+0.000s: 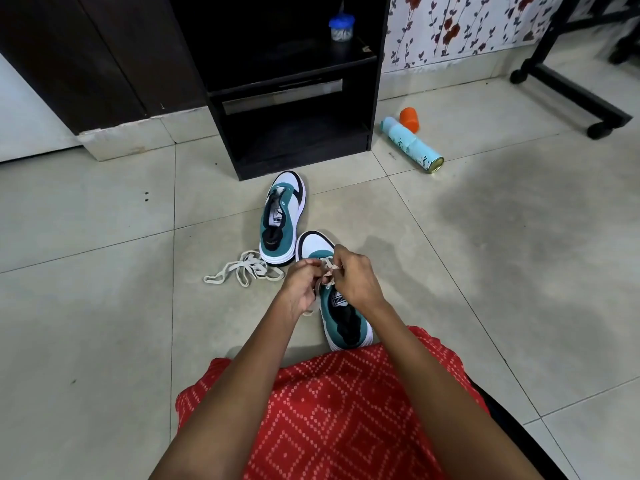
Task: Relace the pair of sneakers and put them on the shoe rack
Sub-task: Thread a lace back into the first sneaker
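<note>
Two teal, white and black sneakers lie on the tiled floor. The near sneaker (341,313) sits just in front of my lap. My left hand (300,285) and my right hand (355,277) meet over its eyelets, each pinching part of its cream lace (328,270). The far sneaker (282,220) stands unlaced, toe toward the black shoe rack (294,133). A loose cream lace (242,271) lies tangled on the floor left of the near shoe.
A pale blue spray can (412,145) lies on its side right of the rack, with an orange cap (409,119) behind it. A small blue-lidded jar (341,28) stands on the rack's upper shelf. A black wheeled frame (571,95) stands at the far right.
</note>
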